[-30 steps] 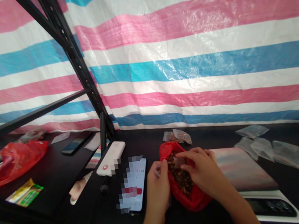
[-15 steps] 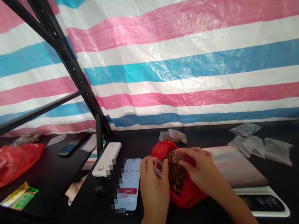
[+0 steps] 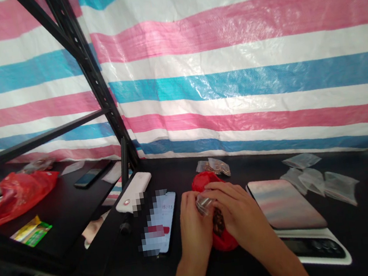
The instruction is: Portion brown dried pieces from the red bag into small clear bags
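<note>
My left hand (image 3: 196,223) is closed on a small clear plastic bag (image 3: 203,204), its fingers round the mouth. My right hand (image 3: 237,208) curls over from the other side, its fingertips meeting the bag's opening. Whatever sits between the right fingers is mostly hidden. Below both hands lies an open red plastic bag (image 3: 225,243), and small brown, dried-looking pieces (image 3: 218,222) show inside it. Part of the red bag is covered by the right hand.
A white kitchen scale (image 3: 340,253) with a pinkish flat pad (image 3: 284,204) stands right. Several empty clear bags (image 3: 313,180) lie beyond it; filled bags (image 3: 218,166) lie behind. A phone (image 3: 165,223) and white power bank (image 3: 135,191) are left, near a black metal post (image 3: 107,107).
My right hand has moved left and up from the red bag's contents, with a translucent piece in its fingers, to the small clear bag in my left hand. The view has shifted slightly.
</note>
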The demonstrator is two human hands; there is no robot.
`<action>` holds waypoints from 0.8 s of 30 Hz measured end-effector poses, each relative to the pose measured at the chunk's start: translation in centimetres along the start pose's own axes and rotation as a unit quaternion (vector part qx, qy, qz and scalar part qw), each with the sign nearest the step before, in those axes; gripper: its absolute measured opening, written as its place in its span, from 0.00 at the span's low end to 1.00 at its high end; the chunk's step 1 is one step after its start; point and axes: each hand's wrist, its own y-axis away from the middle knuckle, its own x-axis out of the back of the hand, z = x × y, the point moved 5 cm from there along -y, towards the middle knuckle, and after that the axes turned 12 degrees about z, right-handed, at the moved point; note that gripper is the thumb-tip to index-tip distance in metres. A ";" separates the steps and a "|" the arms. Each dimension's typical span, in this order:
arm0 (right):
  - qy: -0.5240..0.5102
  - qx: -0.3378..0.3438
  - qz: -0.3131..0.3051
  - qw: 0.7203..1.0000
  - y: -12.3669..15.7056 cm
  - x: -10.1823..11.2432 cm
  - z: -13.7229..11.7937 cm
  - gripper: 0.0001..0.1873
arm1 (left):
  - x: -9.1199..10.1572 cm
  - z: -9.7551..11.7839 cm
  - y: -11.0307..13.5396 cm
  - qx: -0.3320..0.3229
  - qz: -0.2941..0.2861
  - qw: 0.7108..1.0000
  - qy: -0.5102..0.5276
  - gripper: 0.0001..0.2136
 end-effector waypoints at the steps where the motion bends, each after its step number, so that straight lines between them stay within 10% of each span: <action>1: 0.000 0.009 0.007 1.000 0.0 0.0 -0.2 0.24 | 0.0 -0.1 0.0 0.006 0.004 1.000 0.011 0.04; 24: 0.073 -0.125 0.027 0.989 1.1 0.3 3.5 0.18 | 2.8 0.5 -0.3 -0.079 0.104 0.988 -0.083 0.08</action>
